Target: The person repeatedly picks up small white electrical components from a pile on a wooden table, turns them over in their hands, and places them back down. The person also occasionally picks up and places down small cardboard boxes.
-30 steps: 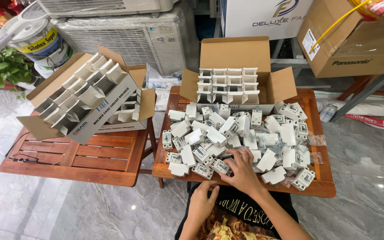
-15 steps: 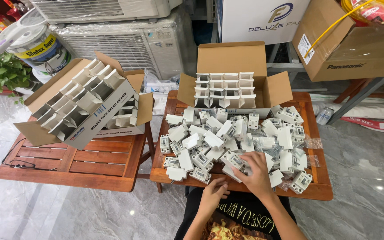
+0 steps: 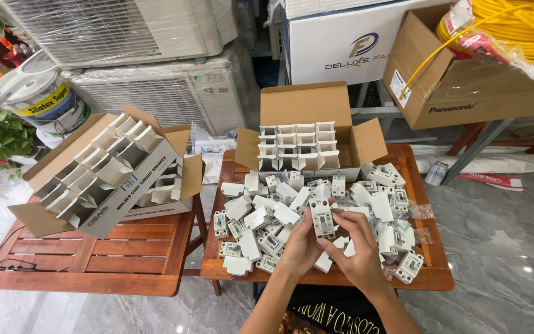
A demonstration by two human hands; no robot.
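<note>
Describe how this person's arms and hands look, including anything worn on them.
Both forearms are bare, with no sleeves in view. The left hand and the right hand wear no gloves, and no watch or bracelet shows. I cannot make out any ring. Below the arms shows a black garment with pale printed lettering.

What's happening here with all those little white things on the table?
A person holds one small white breaker up in both hands, left hand and right hand, over a heap of the same parts on a wooden table. Behind the heap stands an open cardboard box with empty dividers. Another opened divider box sits on the table to the left.
</note>
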